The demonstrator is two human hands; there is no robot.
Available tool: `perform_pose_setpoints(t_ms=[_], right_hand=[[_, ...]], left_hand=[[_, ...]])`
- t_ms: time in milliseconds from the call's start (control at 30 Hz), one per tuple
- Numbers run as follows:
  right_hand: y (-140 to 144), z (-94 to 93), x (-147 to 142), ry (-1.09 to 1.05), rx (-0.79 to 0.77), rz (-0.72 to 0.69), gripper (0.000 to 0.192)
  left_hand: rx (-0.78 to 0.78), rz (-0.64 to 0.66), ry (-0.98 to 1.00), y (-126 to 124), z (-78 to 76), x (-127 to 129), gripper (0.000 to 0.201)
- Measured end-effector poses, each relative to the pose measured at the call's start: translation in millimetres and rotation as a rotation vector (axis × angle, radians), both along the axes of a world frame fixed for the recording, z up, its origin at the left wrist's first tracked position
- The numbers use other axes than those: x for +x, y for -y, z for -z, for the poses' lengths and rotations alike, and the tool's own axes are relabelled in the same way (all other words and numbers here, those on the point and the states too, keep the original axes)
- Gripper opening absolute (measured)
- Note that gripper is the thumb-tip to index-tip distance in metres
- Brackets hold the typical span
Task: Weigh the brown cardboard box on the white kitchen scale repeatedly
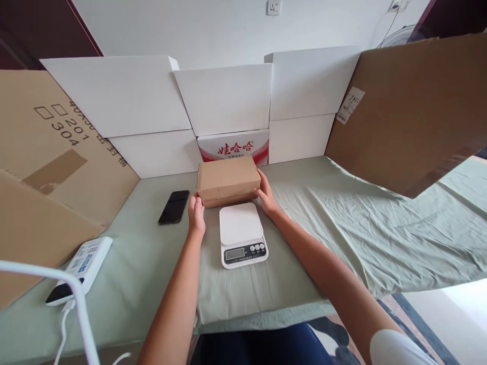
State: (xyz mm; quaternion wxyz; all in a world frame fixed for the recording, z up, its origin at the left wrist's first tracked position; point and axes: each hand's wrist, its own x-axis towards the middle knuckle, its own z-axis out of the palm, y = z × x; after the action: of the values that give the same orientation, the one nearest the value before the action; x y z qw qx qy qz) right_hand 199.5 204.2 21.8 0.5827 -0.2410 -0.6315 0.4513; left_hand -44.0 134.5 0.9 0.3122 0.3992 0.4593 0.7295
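Observation:
A closed brown cardboard box [227, 178] sits at the far side of the table, just behind a white digital kitchen scale [242, 233]. My left hand [196, 212] grips the box's lower left corner. My right hand [266, 195] holds its right end. Whether the box rests on the cloth or is lifted slightly, I cannot tell. The scale's platform is bare and its small display faces me.
A black phone [174, 206] lies left of the box. A white power bank with a dark device [81, 268] sits at the near left. White cartons [224, 99] and brown cardboard sheets [414, 106] wall the green cloth [361, 228]. A red-printed carton [234, 147] stands behind the box.

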Motion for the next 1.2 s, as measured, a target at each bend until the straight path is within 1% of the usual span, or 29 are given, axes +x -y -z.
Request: perform_pose_setpoints(t_ms=[67,133,300,367,467,600,700,767,867,933,1000,1133,1200], right_hand=[[-1.7,7.3,1.2,-0.001,-0.012,-0.030,0.075],[-3.0,11.1,4.1,-0.016,-0.019,-0.032,0.074],[-6.7,12.7,8.6,-0.026,-0.057,0.014,0.071],[-7.2,13.3,9.0,-0.005,-0.080,0.022,0.071],[-7.2,15.4,11.6,0.001,-0.135,0.043,0.074],[-6.9,16.7,19.5,0.008,-0.238,0.081,0.077],[-5.5,14.4,22.9,0.052,-0.255,0.047,0.077],[-3.9,12.4,22.5,0.078,-0.226,0.010,0.078],[-1.3,10.0,20.1,0.102,-0.165,-0.026,0.079],[0.4,8.7,18.8,0.115,-0.149,-0.027,0.082],[1.6,7.7,18.2,0.126,-0.146,-0.018,0.083],[2.4,6.9,18.2,0.142,-0.134,-0.015,0.081],[2.4,6.9,17.9,0.147,-0.127,-0.015,0.081]], left_hand=[[-0.015,-0.005,0.045,-1.5,6.8,-1.1,0.044],[-0.026,0.001,0.055,-3.7,10.4,1.0,0.042],[-0.074,0.043,0.057,-9.0,14.5,11.5,0.042],[-0.088,0.055,0.062,-8.5,14.0,10.6,0.045],[-0.089,0.026,0.076,-4.2,9.8,-2.2,0.053],[-0.084,-0.095,0.144,4.8,1.5,-29.4,0.062],[-0.091,-0.105,0.150,9.1,-1.2,-39.3,0.063],[-0.097,-0.089,0.143,9.4,0.0,-37.7,0.060],[-0.141,-0.041,0.107,6.7,4.5,-28.2,0.056],[-0.173,-0.005,0.055,4.3,7.5,-21.0,0.057],[-0.170,0.031,-0.010,2.5,9.1,-14.7,0.055],[-0.146,0.072,-0.092,2.6,6.6,-6.1,0.040],[-0.159,0.071,-0.106,3.6,4.3,-3.6,0.038]])
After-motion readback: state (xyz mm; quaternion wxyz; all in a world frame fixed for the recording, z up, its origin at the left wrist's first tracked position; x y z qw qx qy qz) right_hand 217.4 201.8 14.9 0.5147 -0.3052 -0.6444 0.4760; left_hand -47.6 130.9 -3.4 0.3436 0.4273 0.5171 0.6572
